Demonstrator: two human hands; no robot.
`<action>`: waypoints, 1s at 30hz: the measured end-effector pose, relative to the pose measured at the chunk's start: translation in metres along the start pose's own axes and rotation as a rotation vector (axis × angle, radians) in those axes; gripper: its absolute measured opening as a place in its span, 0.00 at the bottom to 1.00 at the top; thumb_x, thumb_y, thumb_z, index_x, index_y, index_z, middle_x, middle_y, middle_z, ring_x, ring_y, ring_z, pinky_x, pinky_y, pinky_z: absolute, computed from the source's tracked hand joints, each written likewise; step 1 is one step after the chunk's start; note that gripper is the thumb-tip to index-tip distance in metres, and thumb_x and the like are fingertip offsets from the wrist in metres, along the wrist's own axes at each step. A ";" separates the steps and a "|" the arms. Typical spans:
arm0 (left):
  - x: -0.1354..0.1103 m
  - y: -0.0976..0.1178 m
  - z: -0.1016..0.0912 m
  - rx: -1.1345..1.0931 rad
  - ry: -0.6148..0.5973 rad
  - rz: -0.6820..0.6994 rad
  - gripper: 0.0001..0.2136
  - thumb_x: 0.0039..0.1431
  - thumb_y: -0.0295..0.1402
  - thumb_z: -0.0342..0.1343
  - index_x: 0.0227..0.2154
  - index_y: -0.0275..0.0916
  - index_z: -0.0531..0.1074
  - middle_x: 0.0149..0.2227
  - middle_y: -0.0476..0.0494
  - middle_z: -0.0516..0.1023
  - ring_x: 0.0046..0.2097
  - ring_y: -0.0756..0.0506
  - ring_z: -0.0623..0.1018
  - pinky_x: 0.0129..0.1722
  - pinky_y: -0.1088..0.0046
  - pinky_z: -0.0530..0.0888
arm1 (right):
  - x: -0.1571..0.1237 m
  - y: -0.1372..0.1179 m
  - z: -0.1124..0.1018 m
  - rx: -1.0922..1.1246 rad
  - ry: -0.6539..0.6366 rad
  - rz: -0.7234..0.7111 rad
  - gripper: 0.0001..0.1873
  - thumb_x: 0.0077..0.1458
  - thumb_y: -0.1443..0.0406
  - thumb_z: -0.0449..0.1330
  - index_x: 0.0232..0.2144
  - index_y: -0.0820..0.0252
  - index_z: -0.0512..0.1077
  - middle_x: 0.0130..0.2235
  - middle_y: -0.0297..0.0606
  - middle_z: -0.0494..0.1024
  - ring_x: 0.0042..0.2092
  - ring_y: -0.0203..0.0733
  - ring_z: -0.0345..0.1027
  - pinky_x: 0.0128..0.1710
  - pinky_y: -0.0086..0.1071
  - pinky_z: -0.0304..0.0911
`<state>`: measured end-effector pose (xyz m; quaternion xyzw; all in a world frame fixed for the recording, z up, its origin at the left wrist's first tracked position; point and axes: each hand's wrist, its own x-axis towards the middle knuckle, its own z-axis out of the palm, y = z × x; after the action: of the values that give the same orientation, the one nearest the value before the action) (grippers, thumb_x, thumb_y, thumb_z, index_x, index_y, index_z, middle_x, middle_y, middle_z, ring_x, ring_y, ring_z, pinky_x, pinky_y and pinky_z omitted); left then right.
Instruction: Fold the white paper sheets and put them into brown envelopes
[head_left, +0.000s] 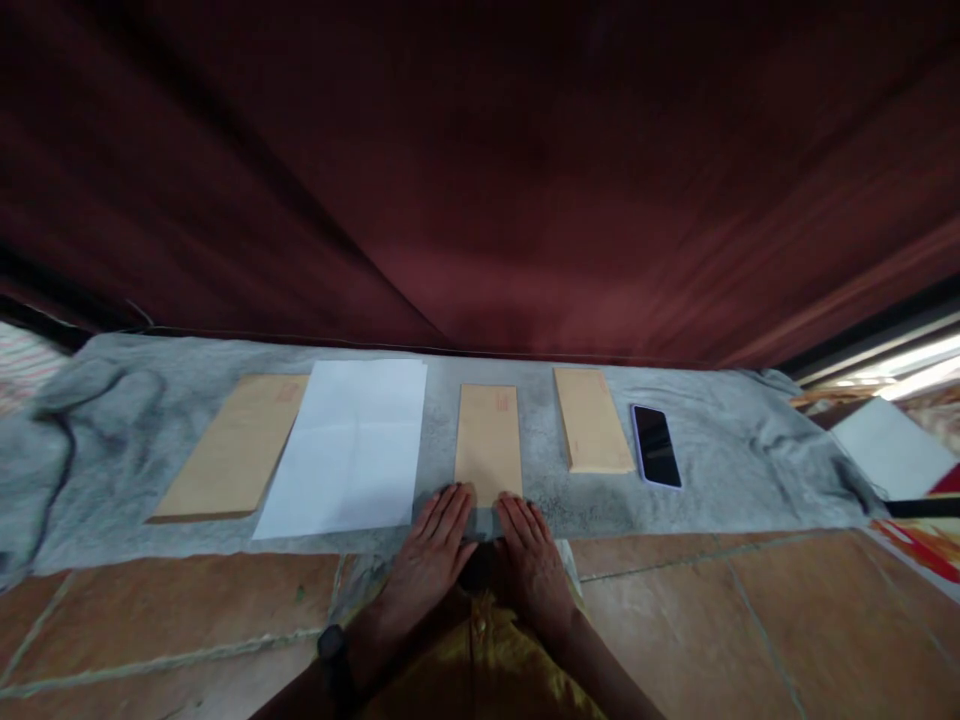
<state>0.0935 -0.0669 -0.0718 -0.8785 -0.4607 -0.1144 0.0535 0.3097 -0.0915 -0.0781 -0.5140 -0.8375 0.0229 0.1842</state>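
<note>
A small brown envelope (488, 435) lies flat in front of me on a grey cloth, with red print near its upper right corner. My left hand (437, 550) rests flat with fingers stretched out, its fingertips at the envelope's lower left corner. Likewise my right hand (534, 560) lies flat, fingertips at the lower right corner. Neither hand grips anything. To the left are white paper sheets (349, 450), beside a larger brown envelope stack (232, 450). A stack of small brown envelopes (594, 420) sits to the right.
A phone (657, 447) with a purple edge lies right of the small envelope stack. The grey cloth (735, 450) spreads over a ledge with a dark red curtain (480, 200) behind it. Tiled floor (675, 610) shows in front. A white sheet-like object (892, 445) is at far right.
</note>
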 end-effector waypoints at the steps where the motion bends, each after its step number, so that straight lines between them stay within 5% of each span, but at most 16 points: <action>1: 0.005 0.001 -0.001 -0.016 -0.005 0.002 0.25 0.69 0.39 0.48 0.65 0.33 0.62 0.68 0.34 0.64 0.68 0.38 0.64 0.67 0.54 0.63 | 0.000 0.000 0.000 -0.005 0.002 -0.001 0.31 0.67 0.69 0.48 0.70 0.64 0.51 0.67 0.47 0.63 0.69 0.47 0.55 0.66 0.50 0.60; 8: 0.052 0.002 0.002 -0.106 -0.027 -0.010 0.26 0.70 0.41 0.46 0.65 0.32 0.60 0.69 0.33 0.61 0.69 0.39 0.62 0.66 0.56 0.65 | 0.001 -0.003 -0.001 0.006 0.019 -0.009 0.34 0.60 0.74 0.48 0.68 0.68 0.54 0.66 0.50 0.64 0.69 0.49 0.53 0.65 0.52 0.61; 19: 0.132 -0.025 0.039 -0.167 -0.054 0.002 0.31 0.70 0.43 0.44 0.69 0.29 0.52 0.71 0.30 0.55 0.72 0.39 0.54 0.70 0.54 0.55 | -0.001 -0.005 0.008 -0.022 -0.001 0.017 0.40 0.54 0.77 0.51 0.69 0.69 0.53 0.68 0.49 0.62 0.69 0.51 0.54 0.65 0.52 0.59; 25: 0.177 -0.029 0.045 -0.202 -0.111 -0.070 0.32 0.68 0.46 0.46 0.67 0.29 0.56 0.70 0.30 0.59 0.71 0.38 0.57 0.69 0.57 0.55 | 0.000 -0.004 0.010 -0.006 0.014 0.033 0.41 0.53 0.78 0.50 0.70 0.66 0.52 0.68 0.48 0.61 0.68 0.50 0.54 0.65 0.50 0.60; 30: 0.183 -0.033 0.044 -0.203 -0.100 -0.084 0.31 0.69 0.45 0.46 0.68 0.30 0.55 0.70 0.31 0.57 0.71 0.38 0.57 0.70 0.56 0.55 | 0.001 -0.004 0.009 0.004 0.027 0.024 0.42 0.52 0.78 0.48 0.70 0.66 0.51 0.68 0.47 0.62 0.68 0.50 0.55 0.63 0.50 0.62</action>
<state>0.1732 0.1067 -0.0694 -0.8640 -0.4851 -0.1186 -0.0638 0.3030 -0.0913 -0.0852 -0.5239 -0.8286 0.0195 0.1963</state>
